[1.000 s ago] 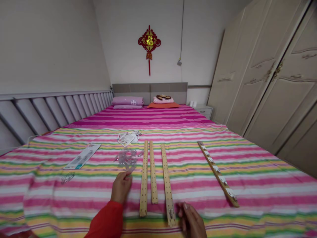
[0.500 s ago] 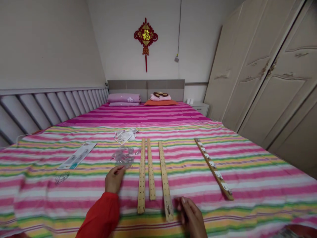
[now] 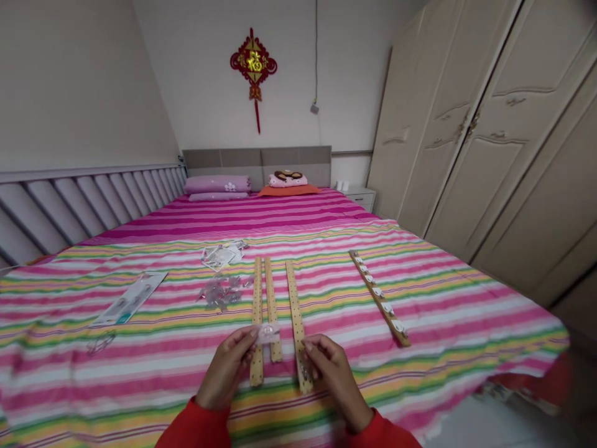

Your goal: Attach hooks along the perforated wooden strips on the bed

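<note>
A red knot [image 3: 254, 62] hangs above a headboard [image 3: 256, 158]; a nightstand [image 3: 361, 198], seemingly, sits beside.

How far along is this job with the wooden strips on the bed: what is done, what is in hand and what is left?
One wooden strip already carries a row of white round fittings, so it looks done. In hand: the left hand holds a small clear piece, the right hand another clear piece. Left: three bare perforated strips and a heap of clear pieces.
</note>
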`<state>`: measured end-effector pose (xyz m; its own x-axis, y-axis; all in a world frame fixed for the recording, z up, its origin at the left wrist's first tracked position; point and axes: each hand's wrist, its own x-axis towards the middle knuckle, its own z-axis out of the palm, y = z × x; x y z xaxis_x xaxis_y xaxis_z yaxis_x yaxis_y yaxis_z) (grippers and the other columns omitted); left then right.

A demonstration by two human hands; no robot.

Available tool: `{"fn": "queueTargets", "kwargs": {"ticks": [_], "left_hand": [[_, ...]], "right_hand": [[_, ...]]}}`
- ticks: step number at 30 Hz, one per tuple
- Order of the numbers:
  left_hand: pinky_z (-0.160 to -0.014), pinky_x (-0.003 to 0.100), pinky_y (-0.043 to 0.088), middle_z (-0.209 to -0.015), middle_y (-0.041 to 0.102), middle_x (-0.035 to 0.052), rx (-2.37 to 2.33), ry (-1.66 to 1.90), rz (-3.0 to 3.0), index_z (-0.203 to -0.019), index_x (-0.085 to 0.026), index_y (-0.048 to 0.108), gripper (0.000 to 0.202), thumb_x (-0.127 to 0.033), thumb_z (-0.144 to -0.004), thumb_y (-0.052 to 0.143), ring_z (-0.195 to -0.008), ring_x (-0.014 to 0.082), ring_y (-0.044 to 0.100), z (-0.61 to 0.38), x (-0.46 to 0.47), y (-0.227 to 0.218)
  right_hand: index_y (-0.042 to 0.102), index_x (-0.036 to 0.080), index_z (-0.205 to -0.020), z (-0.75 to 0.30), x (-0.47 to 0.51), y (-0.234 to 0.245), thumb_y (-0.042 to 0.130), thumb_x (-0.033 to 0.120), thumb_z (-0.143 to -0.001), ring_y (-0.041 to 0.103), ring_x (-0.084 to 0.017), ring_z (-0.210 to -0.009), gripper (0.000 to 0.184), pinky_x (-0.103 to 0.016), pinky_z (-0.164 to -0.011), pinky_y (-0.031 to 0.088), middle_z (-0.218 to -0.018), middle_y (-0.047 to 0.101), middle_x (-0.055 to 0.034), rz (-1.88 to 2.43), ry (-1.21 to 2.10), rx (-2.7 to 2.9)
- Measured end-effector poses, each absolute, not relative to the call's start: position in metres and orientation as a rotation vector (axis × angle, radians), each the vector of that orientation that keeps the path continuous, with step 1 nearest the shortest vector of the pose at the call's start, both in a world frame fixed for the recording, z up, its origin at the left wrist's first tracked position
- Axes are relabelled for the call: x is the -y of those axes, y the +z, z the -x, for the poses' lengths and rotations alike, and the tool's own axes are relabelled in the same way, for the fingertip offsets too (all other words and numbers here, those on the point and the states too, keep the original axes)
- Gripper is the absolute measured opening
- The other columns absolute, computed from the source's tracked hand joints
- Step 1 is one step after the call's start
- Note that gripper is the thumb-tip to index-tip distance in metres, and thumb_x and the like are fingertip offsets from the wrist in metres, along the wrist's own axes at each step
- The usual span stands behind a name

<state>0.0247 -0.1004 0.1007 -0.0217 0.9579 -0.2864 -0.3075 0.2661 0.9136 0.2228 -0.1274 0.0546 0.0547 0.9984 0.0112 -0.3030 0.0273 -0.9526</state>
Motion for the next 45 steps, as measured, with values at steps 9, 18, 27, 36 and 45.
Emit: {"fn": "queueTargets", "kwargs": {"ticks": [9,18,27,36,45], "left_hand": [[-0.071,0.03,0.048,-0.076,0.069,0.0062,-1.141,0.961,-1.256,-0.084,-0.014,0.071,0.042,-0.05,-0.062,0.069,-0.075,0.0189,0.061,-0.052,0.099,0.094],[-0.066,0.027,0.044,-0.072,0.068,0.0036,-1.144,0.911,-1.404,-0.087,-0.012,0.071,0.042,-0.047,-0.064,0.067,-0.068,0.0155,0.058,-0.078,0.072,0.089],[-0.078,0.033,0.047,-0.086,0.07,0.0083,-1.229,1.047,-1.483,-0.094,-0.012,0.069,0.043,-0.047,-0.071,0.059,-0.085,0.0209,0.062,-0.08,0.049,0.052],[-0.087,0.039,0.045,-0.095,0.067,0.008,-1.294,1.081,-2.124,-0.099,-0.021,0.071,0.03,-0.028,-0.085,0.045,-0.093,0.0214,0.059,-0.072,0.06,0.03],[-0.086,0.04,0.042,-0.099,0.065,0.0072,-1.361,0.978,-2.295,-0.11,-0.027,0.067,0.035,-0.022,-0.086,0.042,-0.096,0.0221,0.055,-0.077,0.066,0.023]], "right_hand": [[0.064,0.014,-0.069,-0.229,0.126,0.064,0.072,0.046,-0.068,0.039,-0.005,-0.036,0.033,-0.019,-0.039,0.029,-0.046,0.052,0.0055,0.973,1.368,0.955],[0.063,0.013,-0.066,-0.241,0.119,0.052,0.072,0.039,-0.065,0.042,-0.006,-0.037,0.027,-0.019,-0.04,0.03,-0.046,0.056,0.0036,1.006,1.417,0.97],[0.05,0.018,-0.044,-0.233,0.099,0.04,0.065,0.032,-0.056,0.025,-0.005,-0.031,0.024,-0.021,-0.036,0.012,-0.03,0.038,0.0075,1.199,1.336,0.72],[0.043,0.021,-0.04,-0.22,0.097,0.028,0.061,0.029,-0.057,0.018,-0.004,-0.029,0.026,-0.021,-0.035,0.007,-0.027,0.027,0.0102,1.271,1.362,0.573],[0.042,0.022,-0.04,-0.217,0.095,0.024,0.061,0.027,-0.056,0.019,-0.005,-0.031,0.025,-0.023,-0.036,0.008,-0.029,0.028,0.0099,1.28,1.314,0.573]]}}
